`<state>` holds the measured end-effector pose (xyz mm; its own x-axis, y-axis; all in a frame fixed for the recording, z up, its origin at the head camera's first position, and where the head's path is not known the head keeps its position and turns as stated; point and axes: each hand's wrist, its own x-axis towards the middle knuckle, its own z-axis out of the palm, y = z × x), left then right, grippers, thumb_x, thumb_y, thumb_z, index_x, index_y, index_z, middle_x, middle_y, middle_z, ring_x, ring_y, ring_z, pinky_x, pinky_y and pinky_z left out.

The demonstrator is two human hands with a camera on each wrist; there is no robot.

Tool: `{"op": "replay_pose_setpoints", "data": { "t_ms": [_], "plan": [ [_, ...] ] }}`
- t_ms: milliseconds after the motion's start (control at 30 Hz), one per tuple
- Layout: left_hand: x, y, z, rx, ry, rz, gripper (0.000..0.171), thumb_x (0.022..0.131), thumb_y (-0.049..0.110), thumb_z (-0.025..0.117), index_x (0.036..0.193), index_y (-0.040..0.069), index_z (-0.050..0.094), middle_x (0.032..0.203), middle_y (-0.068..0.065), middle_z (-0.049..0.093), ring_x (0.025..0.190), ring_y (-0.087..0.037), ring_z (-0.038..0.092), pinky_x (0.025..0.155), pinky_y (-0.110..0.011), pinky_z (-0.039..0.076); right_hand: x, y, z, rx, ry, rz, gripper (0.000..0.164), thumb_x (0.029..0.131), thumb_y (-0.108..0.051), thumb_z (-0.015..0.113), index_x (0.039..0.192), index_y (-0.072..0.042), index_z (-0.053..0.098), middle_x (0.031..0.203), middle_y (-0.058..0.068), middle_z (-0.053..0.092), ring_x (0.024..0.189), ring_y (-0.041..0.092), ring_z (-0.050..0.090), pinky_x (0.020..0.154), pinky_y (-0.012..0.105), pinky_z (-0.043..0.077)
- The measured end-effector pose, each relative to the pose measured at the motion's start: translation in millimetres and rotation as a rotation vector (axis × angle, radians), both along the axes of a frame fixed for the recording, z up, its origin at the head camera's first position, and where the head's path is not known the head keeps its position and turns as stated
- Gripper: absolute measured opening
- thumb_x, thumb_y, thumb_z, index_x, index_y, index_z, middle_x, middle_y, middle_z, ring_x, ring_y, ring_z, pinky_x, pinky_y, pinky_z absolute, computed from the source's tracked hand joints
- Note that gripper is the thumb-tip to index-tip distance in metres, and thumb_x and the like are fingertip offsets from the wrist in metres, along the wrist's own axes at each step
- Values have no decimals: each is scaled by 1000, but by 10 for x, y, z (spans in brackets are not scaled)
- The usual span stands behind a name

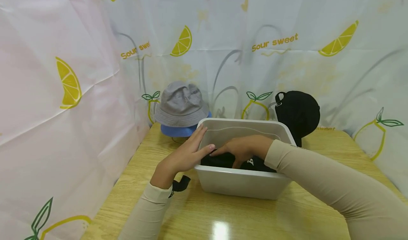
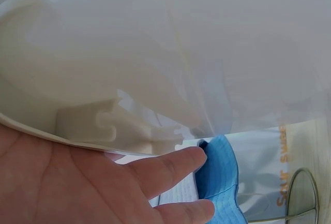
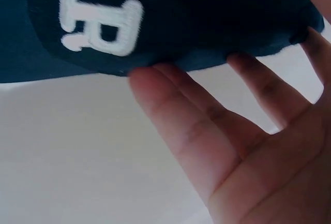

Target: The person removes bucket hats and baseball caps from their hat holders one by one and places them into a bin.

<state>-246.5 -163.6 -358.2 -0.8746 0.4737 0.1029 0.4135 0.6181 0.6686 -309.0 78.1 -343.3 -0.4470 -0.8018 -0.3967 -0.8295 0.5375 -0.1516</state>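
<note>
A light plastic bin (image 1: 236, 183) stands on the table with dark headwear inside. My left hand (image 1: 185, 156) rests against the bin's left rim with its fingers extended. In the left wrist view, that palm (image 2: 67, 182) lies along the rim, just under the bin's outer wall (image 2: 248, 74). My right hand (image 1: 243, 147) reaches down into the bin, fingers spread over a black cap (image 1: 221, 160). The right wrist view shows the cap's white letter R patch (image 3: 103, 25) and my fairly straight fingers (image 3: 181, 125) touching the cap's edge.
Behind the bin on the left, a grey bucket hat (image 1: 181, 103) sits over a blue hat (image 1: 176, 130) on a stand. At back right is another black cap (image 1: 301, 112). A lemon-print curtain (image 1: 207, 66) backs the wooden table (image 1: 172, 211).
</note>
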Motion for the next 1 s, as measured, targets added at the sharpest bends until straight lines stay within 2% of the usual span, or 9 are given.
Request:
{"op": "replay_pose_setpoints", "data": {
  "t_ms": [333, 467, 767, 1000],
  "plan": [
    [-6, -2, -5, 2, -14, -3, 91, 103, 69, 42, 168, 16, 7, 175, 1, -4, 161, -20, 3, 128, -53, 15, 20, 1, -52, 11, 28, 26, 92, 88, -22, 86, 163, -34, 34, 159, 1, 48, 130, 22, 57, 113, 41, 45],
    [-3, 2, -1, -1, -12, -3, 92, 102, 70, 42, 168, 16, 8, 176, 1, -4, 161, -19, 2, 128, -53, 15, 30, -7, -59, 14, 28, 32, 93, 87, -19, 86, 163, -33, 34, 156, 2, 51, 120, 20, 62, 109, 39, 48],
    [-11, 1, 10, 1, -11, -11, 91, 103, 69, 41, 168, 16, 7, 176, 0, -4, 161, -20, 2, 128, -54, 15, 13, 3, -81, 19, 33, 62, 91, 90, -14, 82, 164, -30, 32, 144, 5, 60, 86, 14, 61, 84, 30, 55],
    [-2, 0, 0, 2, -16, -10, 90, 103, 69, 41, 168, 18, 7, 176, -1, -4, 161, -19, 2, 128, -53, 15, 21, 0, -108, 11, 54, 89, 91, 88, -14, 83, 164, -28, 34, 136, 3, 64, 80, 12, 57, 78, 27, 54]
  ]
}}
